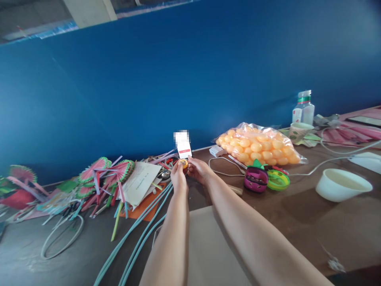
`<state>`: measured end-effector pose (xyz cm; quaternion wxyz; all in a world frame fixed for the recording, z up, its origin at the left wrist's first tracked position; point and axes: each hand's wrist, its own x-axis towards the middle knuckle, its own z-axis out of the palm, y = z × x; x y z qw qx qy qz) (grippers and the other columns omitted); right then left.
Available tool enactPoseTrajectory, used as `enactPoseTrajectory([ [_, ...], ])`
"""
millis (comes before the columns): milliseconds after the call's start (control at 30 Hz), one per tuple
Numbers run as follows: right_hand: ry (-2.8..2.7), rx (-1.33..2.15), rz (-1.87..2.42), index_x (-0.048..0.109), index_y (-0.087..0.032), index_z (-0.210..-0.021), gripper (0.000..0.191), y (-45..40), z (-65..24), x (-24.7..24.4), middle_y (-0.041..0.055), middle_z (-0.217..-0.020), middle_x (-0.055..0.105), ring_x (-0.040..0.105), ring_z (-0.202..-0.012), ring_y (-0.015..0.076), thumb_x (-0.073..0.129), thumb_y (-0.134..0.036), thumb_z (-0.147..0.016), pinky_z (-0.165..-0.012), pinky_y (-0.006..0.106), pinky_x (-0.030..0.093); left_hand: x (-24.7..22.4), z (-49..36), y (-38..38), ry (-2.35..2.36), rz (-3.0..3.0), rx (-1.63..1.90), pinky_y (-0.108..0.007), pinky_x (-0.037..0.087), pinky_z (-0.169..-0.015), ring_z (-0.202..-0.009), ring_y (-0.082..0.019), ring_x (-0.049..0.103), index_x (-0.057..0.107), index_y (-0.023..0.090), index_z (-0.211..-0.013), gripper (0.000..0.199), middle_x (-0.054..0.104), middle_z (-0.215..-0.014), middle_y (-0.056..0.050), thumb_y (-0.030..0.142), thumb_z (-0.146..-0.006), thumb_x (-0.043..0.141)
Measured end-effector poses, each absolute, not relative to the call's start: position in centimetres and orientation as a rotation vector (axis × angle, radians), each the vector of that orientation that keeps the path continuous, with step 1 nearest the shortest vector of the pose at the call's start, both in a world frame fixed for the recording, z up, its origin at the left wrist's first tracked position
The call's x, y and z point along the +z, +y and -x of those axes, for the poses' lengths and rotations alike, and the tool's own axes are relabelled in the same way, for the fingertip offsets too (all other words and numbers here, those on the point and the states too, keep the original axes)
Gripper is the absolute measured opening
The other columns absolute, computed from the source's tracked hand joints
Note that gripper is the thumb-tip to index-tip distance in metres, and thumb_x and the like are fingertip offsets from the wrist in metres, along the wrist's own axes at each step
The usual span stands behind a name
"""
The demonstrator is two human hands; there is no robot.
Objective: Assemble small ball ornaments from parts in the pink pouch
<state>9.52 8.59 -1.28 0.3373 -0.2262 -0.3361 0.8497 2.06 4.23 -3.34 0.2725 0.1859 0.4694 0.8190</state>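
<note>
While two forearms stretch out side by side, it's one small yellow-orange round thing [183, 163] at the heart of the action, up between the fingertips of the left grip [179, 180]! That left grip is pinching it, thumb and fingers closed; the right grip [200, 170] is curled close against its right side, though whether those fingers press on it, I cannot tell.

Straight beyond both grips stands one white phone-like screen [183, 150], one red bar across its lower part. Just left of the grips, a crowd: one printed white sheet [139, 180] over one orange sheet [149, 204], then three pink-and-green paper fans [119, 173] that I can count, two close together and one farther left. At least three pale-blue strips [133, 244] run toward us, left of the left forearm!

Over to the right of the grips: one small white box [217, 151], one clear bag [257, 145] with dozens of orange balls, too many to count, and nearer, one purple pouch [256, 179] beside one lime-green piece [278, 180]. Farther right, one white bowl [343, 185], one paper cup [300, 132] and behind it one clear bottle [303, 109], all on the brown worktop [285, 222]!
</note>
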Motion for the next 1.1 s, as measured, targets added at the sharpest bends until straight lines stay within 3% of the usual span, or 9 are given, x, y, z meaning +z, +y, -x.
enactPoseTrajectory([
  [567,-1.005,2.147,0.633,0.065,-0.015,-0.077,0.023,8.7,-9.3,-1.7,-0.0036,-0.056,0.053,0.044,-0.047,0.0058,0.080,-0.031,-0.069,-0.047,0.017,0.041,-3.8,-1.8,4.5,1.250,-0.527,2.212,-0.033,0.051,-0.074,-0.077,-0.020,0.067,0.072,0.012,-0.099,0.037,0.070,-0.087,-0.009,0.035,-0.071,0.067],
  [900,-1.209,1.879,0.807,0.061,-0.017,-0.074,0.032,8.3,-8.7,-1.8,-0.0024,-0.057,0.053,0.045,-0.050,0.0090,0.078,-0.044,-0.068,-0.047,0.022,0.038,-3.7,-1.7,4.6,1.432,-0.510,2.176,-0.031,0.050,-0.068,-0.071,-0.018,0.065,0.071,0.014,-0.094,0.031,0.068,-0.080,-0.007,0.036,-0.074,0.064],
  [1000,-1.318,1.694,0.892,0.061,-0.018,-0.075,0.035,8.8,-8.9,-2.0,0.0021,-0.066,0.059,0.051,-0.055,0.0127,0.072,-0.052,-0.073,-0.052,0.025,0.041,-3.7,-1.2,4.6,1.513,-0.431,2.186,-0.030,0.050,-0.065,-0.066,-0.016,0.062,0.069,0.014,-0.089,0.028,0.066,-0.076,-0.005,0.038,-0.076,0.061],
  [1100,-1.639,1.235,1.166,0.063,-0.020,-0.084,0.030,9.1,-9.5,-2.0,0.0079,-0.086,0.065,0.060,-0.078,0.0217,0.070,-0.047,-0.076,-0.067,0.032,0.045,-3.6,-0.7,4.5,1.613,-0.268,2.189,-0.029,0.049,-0.063,-0.065,-0.016,0.061,0.065,0.014,-0.084,0.026,0.063,-0.073,-0.005,0.039,-0.079,0.057],
])
